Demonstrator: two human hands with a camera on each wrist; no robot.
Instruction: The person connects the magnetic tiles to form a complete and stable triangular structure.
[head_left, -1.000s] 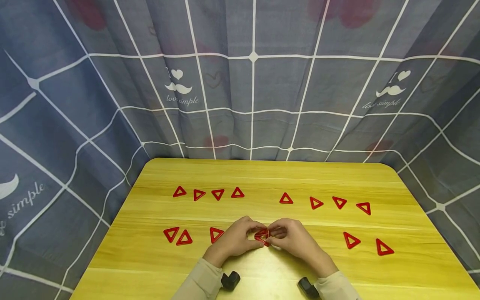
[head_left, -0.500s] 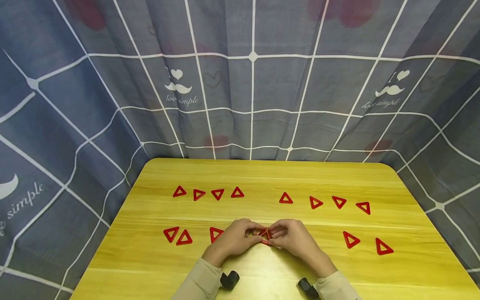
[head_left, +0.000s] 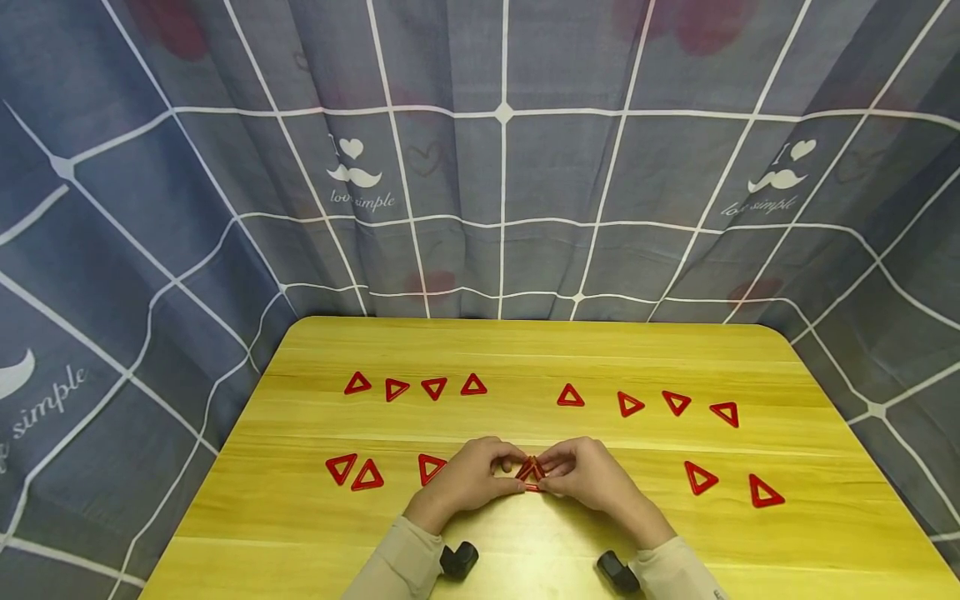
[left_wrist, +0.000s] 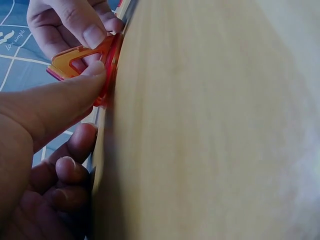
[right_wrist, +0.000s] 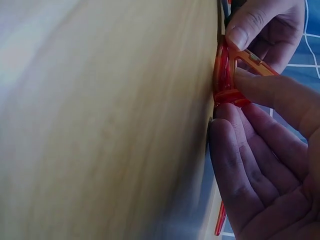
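The cluster (right_wrist: 226,75) of red triangles rests on the tabletop (head_left: 536,550), some tilted together. At its left, the left hand (head_left: 471,475) pinches it between fingers and thumb; at its right, the right hand (head_left: 588,477) pinches likewise. Loose triangles (head_left: 474,392) lie behind and to either side of the cluster.

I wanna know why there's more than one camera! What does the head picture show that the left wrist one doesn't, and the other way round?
Only the head picture: the rows of loose triangles, the sleeves and the black gadgets by the wrists.

Only the left wrist picture: fingernails up close, and the wide orange side of the shape.

Both: the left hand and right hand pinching that shape, the table and the curtain.
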